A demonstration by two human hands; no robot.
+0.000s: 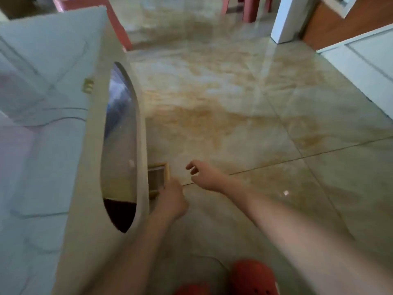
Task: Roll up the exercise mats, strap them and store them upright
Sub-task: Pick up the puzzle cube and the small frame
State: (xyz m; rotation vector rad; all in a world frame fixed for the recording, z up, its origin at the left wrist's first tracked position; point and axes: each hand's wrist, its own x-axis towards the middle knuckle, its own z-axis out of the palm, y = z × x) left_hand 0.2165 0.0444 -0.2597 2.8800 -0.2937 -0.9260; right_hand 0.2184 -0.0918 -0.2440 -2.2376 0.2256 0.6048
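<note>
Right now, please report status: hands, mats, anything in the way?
Left hand grips small wooden frame beside sofa end. Right hand open, above tiled floor. No mats in view.

Soft daylight, dim-ish. Motion blur throughout, esp. left of left hand [172, 199]. Pale glare streaks on glossy beige marble-look tiled floor [234, 116] beyond right hand [204, 175]. Wide-angle bending at edges.

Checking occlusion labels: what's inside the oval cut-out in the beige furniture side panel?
Inside the oval cut-out in the beige panel: blurred bluish-grey shapes near the top, tan in the middle, a dark mass at the bottom. Nothing identifiable; the panel covers the rest.
</note>
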